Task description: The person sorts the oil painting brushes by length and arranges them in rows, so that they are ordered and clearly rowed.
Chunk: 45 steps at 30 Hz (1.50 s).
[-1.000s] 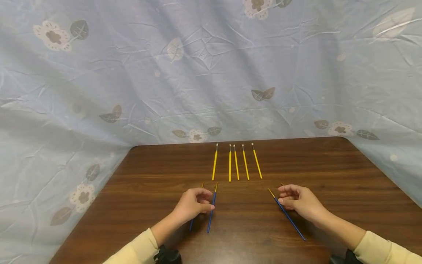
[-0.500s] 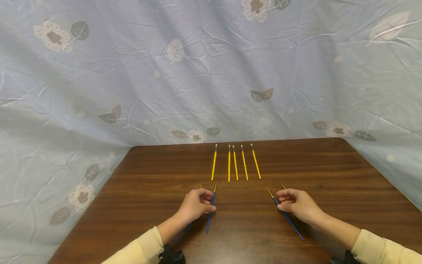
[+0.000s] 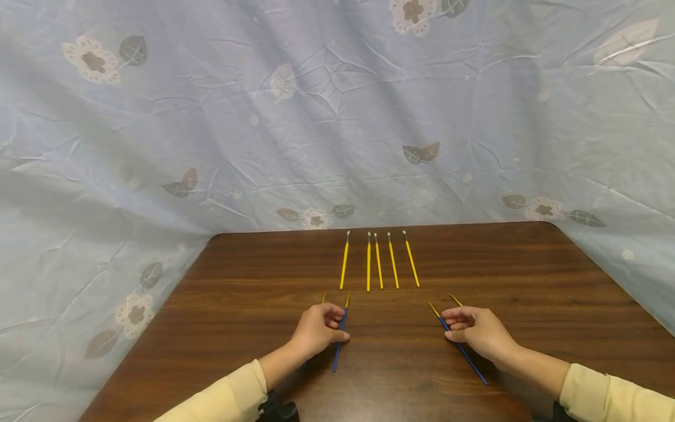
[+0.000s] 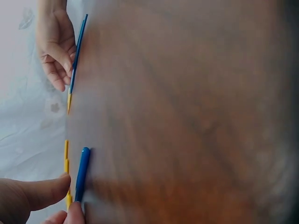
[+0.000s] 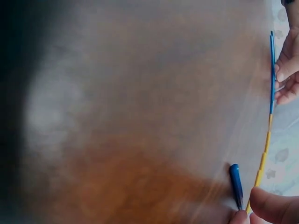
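My left hand (image 3: 315, 332) hovers over a slim blue paintbrush (image 3: 336, 356), its thumb and fingers apart on either side of the handle. A second blue brush's golden tip (image 3: 324, 296) pokes out behind that hand, which covers most of the handle. On the right, my right hand (image 3: 484, 333) is likewise held around another blue paintbrush (image 3: 473, 364), thumb and fingers not closed on it. Beyond those fingers shows the golden tip (image 3: 456, 299) of one more brush, mostly hidden. The left wrist view shows a blue handle end (image 4: 83, 170) near the fingertips; the right wrist view shows one too (image 5: 236, 179).
Several yellow paintbrushes with pale flat bristles lie in a row at the back, among them the leftmost brush (image 3: 344, 266) and the rightmost brush (image 3: 412, 264). They rest on a brown wood-grain table (image 3: 237, 264). A floral curtain (image 3: 237, 146) hangs behind the table.
Both hands have shifted slightly nearer to me, the left one also a little to the right. More of the far right brush's tip shows. The brushes lie as before.
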Each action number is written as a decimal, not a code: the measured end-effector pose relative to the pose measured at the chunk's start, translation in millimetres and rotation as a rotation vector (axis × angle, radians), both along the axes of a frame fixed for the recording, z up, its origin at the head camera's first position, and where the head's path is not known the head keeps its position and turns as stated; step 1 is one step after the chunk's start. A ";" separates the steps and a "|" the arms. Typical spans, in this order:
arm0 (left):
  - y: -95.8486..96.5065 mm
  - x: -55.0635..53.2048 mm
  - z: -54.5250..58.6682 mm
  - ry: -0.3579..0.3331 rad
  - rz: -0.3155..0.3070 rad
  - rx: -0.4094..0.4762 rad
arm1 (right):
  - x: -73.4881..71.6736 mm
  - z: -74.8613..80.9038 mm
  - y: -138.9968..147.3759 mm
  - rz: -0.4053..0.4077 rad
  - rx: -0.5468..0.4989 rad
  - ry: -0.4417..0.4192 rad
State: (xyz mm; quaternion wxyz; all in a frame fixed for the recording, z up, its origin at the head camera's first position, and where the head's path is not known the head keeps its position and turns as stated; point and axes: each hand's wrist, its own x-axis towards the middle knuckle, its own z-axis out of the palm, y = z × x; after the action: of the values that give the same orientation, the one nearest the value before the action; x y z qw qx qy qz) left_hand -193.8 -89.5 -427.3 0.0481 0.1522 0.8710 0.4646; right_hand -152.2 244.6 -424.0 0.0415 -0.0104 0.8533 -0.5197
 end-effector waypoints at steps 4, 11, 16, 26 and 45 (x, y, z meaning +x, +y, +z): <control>0.8 0.3 -2.6 0.034 0.007 -0.021 | 0.1 -2.4 0.8 -0.014 0.017 0.008; 1.5 -0.5 -3.5 0.063 0.008 -0.017 | -0.7 -1.9 0.9 -0.028 0.033 0.022; 1.5 1.0 -1.4 0.085 0.008 -0.024 | -0.6 -0.1 -0.3 -0.024 0.040 0.027; 6.9 3.8 -2.8 0.146 -0.001 -0.056 | -0.2 1.1 0.8 -0.001 0.073 0.053; 7.1 -1.6 -1.8 0.047 0.011 0.068 | -2.9 1.0 4.6 0.000 0.003 -0.005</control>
State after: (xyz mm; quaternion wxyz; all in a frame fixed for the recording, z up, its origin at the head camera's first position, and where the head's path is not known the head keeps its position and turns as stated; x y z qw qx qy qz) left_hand -195.4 -82.4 -429.2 0.0198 0.1596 0.8564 0.4906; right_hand -155.1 249.2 -423.0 0.0437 -0.0091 0.8540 -0.5184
